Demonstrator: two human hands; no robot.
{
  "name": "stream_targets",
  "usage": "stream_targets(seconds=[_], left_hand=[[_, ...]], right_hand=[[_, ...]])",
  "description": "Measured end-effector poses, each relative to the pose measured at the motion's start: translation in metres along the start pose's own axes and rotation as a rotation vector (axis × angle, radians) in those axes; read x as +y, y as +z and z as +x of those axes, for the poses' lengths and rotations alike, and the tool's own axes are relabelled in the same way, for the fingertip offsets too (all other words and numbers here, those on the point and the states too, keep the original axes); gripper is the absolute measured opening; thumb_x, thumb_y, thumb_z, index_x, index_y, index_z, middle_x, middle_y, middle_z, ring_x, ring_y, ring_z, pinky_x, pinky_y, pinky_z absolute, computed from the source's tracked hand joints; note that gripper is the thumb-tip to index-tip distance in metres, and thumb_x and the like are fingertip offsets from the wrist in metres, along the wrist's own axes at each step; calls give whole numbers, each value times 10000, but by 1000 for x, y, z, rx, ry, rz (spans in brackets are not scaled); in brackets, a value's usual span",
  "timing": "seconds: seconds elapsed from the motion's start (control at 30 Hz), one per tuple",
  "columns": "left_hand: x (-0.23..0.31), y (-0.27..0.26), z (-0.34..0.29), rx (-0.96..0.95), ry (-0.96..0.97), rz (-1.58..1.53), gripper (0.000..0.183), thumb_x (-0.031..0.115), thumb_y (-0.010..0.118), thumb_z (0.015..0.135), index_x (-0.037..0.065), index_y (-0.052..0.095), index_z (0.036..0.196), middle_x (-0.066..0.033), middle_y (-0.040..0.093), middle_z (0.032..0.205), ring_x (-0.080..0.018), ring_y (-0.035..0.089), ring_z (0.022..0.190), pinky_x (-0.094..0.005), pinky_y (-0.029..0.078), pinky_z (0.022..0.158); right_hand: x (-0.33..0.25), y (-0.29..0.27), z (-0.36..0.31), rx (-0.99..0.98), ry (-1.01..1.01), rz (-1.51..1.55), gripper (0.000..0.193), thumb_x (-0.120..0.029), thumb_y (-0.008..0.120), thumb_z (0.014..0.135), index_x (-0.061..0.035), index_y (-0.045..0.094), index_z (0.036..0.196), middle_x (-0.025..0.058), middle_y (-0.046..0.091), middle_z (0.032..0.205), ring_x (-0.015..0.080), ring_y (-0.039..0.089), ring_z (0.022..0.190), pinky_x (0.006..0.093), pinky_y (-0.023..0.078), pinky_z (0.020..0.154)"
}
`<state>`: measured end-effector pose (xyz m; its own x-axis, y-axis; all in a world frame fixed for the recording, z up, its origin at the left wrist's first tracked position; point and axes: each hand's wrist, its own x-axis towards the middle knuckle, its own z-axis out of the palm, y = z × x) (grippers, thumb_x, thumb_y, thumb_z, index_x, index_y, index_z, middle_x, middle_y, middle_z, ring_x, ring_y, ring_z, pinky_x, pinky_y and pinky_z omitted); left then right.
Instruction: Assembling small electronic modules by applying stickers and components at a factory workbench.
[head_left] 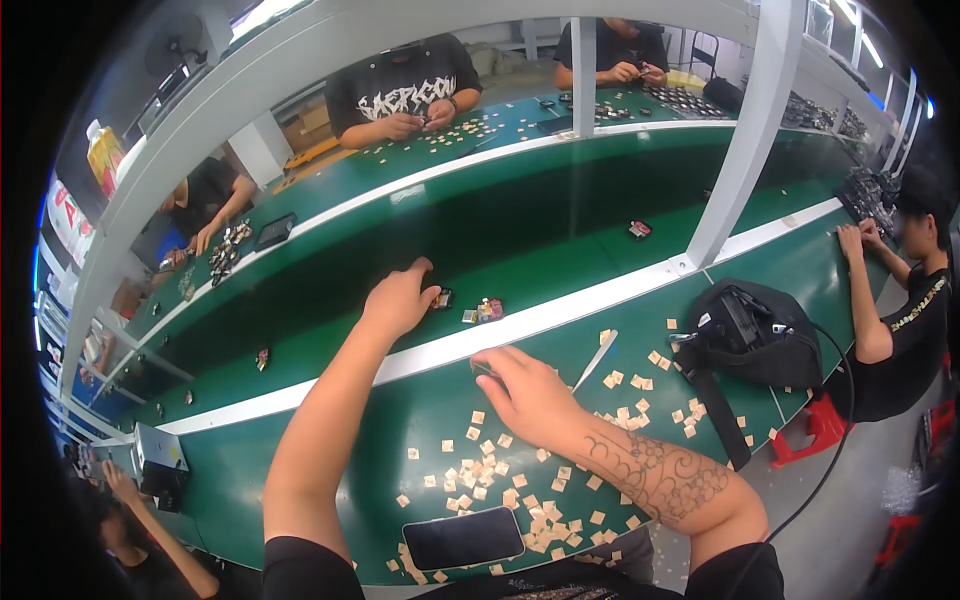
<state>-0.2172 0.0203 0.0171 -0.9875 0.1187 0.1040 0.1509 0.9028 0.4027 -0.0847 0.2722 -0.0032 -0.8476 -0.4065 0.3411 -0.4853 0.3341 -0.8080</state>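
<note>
My left hand (400,299) reaches over the white rail onto the green conveyor belt. Its index finger and thumb are apart, and the thumb is beside a small dark electronic part (444,298). To the right of that part on the belt lies another small electronic assembly (485,311), with red and yellowish areas. Above the green bench, on the near side of the rail, my right hand (524,395) pinches a small dark, thin-edged piece (482,368) between thumb and fingers. Its exact kind is too small to make out.
Small beige squares (540,515) are scattered over the bench around a black phone (463,538). White tweezers (597,360) and a black bag (755,335) with a cable lie to the right. A white post (745,150) rises from the rail. Co-workers sit around the line.
</note>
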Motion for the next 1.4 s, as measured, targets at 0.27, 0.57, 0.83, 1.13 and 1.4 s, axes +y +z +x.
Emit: stream_targets(seconds=[0.27, 0.57, 0.83, 1.13, 1.4], left_hand=[[68, 21, -10, -144, 497, 13, 620, 208, 817, 917, 92, 588, 1482, -177, 655, 1283, -392, 618, 1248, -478, 509, 1094], [62, 35, -66, -113, 501, -239, 334, 115, 826, 853, 36, 712, 1158, -162, 635, 1117, -368, 647, 1092, -430, 560, 911], [53, -11, -160, -177, 311, -99, 778, 382, 956, 772, 41, 634, 1393, -168, 578, 1332, -379, 584, 1284, -454, 517, 1097], [26, -10, -174, -87, 388, -256, 732, 117, 885, 809, 54, 565, 1465, -143, 617, 1349, -371, 580, 1272, -466, 486, 1121], [32, 4, -188, 2, 426, -288, 611, 76, 846, 832, 82, 618, 1399, -100, 638, 1136, -324, 640, 1126, -427, 556, 952]], right_hand=[[7, -3, 6, -65, -75, -75, 94, -116, 654, 1039, -47, 694, 1088, 142, 710, 1008, 418, 712, 868, 483, 585, 773], [2, -11, 2, 118, -127, 3, 84, -54, 647, 1028, -41, 707, 1086, 160, 669, 999, 378, 706, 869, 438, 568, 764], [-9, -25, 6, 42, -108, 4, 177, -65, 645, 1033, -40, 708, 1198, 138, 609, 1044, 355, 704, 864, 450, 568, 752], [-30, -20, 5, -306, -100, -181, 124, -76, 713, 982, -42, 723, 1100, 114, 632, 977, 352, 711, 867, 456, 586, 753], [-44, 2, -1, -378, -297, -618, 140, -37, 718, 849, -49, 679, 983, 83, 643, 950, 295, 696, 878, 405, 602, 731]])
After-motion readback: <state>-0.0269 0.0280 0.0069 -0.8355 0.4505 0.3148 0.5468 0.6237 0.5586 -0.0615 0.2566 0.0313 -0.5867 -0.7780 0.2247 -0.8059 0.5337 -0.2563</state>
